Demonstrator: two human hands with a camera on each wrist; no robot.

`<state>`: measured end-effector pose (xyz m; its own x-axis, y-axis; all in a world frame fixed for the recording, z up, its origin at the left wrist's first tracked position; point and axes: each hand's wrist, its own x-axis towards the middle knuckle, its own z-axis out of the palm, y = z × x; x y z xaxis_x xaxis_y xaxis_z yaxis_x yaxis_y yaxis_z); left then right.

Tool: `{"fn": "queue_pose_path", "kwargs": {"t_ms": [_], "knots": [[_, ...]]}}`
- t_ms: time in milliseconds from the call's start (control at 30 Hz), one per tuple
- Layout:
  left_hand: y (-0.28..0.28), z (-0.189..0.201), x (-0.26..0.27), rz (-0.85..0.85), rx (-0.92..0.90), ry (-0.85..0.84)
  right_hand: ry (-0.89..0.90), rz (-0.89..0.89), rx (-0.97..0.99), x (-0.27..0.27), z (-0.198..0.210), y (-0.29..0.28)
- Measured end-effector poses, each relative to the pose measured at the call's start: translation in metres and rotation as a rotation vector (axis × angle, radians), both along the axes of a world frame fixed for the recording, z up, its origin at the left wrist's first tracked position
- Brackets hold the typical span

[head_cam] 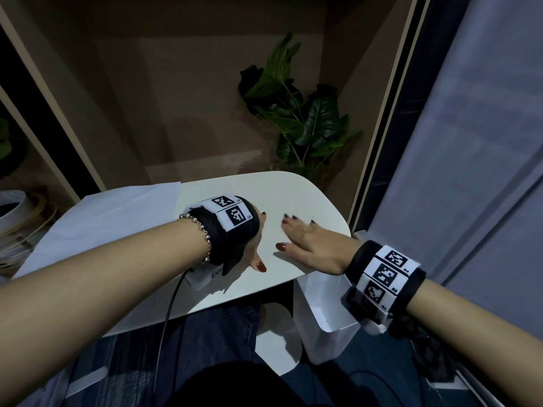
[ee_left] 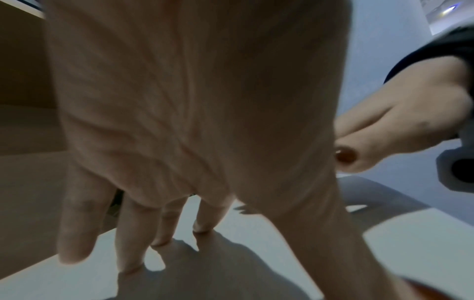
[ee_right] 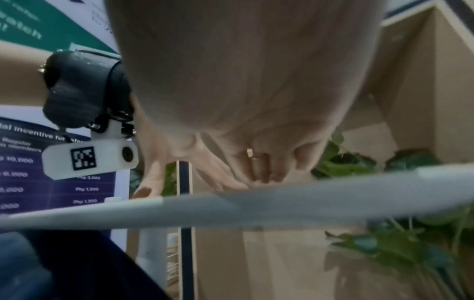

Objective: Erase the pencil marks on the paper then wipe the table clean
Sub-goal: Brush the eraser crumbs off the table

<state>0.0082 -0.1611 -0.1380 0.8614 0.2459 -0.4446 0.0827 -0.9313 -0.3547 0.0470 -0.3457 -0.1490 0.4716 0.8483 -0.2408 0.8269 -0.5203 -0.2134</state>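
Forearms: two bare forearms reach in from the near edge of the head view, each with a black wrist band carrying black-and-white square markers; a beaded bracelet (head_cam: 202, 233) sits just behind the left band
Left hand: the left hand (head_cam: 255, 248) stands on its little-finger edge on the table (head_cam: 293, 189), fingers straight and close together, thumb stretched toward the near edge; the left wrist view shows the fingertips (ee_left: 133, 261) down on the white top with their shadow beneath; it holds nothing
Right hand: the right hand (head_cam: 311, 245) lies palm down near the table's right edge, fingers spread and flat, thumb out toward the left hand; a ring (head_cam: 305, 229) shows on one finger; nothing is gripped; the two hands are near each other but apart, with bare tabletop between them
Paper: the paper (head_cam: 97, 221) lies on the left part of the table, behind the left forearm, its far right corner just beside the left wrist band; whether pencil marks are on it cannot be told from this view
Table: white, with rounded corners; its edge crosses the right wrist view as a pale blurred bar (ee_right: 256, 205)
Bin: a white open-topped bin (head_cam: 326, 315) stands on the floor below the table's right near corner, under the right wrist
Plant: a large-leaved green plant (head_cam: 296, 113) stands beyond the table's far edge against a tan wall
Cable: a dark cable (head_cam: 167, 318) hangs down from under the left wrist past the table's near edge
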Motion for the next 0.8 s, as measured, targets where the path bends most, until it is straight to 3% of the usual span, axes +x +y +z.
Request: {"fn": "queue_pose_path", "kwargs": {"t_ms": [133, 200, 367, 433, 633, 800], "knots": [[0.005, -0.003, -0.003, -0.003, -0.013, -0.012, -0.084, -0.246, -0.074, 0.023, -0.001, -0.014], [0.005, -0.002, -0.003, -0.027, 0.034, -0.010, -0.096, -0.275, -0.059, 0.026, 0.002, -0.017], [0.003, 0.000, -0.002, -0.001, -0.048, -0.008, -0.063, 0.008, 0.045, -0.002, 0.010, -0.002], [0.005, -0.003, -0.003, -0.019, -0.035, -0.031, -0.019, 0.026, 0.012, -0.001, 0.006, 0.000], [0.010, -0.002, -0.005, -0.060, 0.029, -0.008, -0.160, -0.315, -0.099, 0.032, 0.001, -0.018], [0.009, -0.005, 0.001, -0.054, 0.028, -0.002, -0.029, -0.001, -0.025, 0.000, 0.007, 0.002]]}}
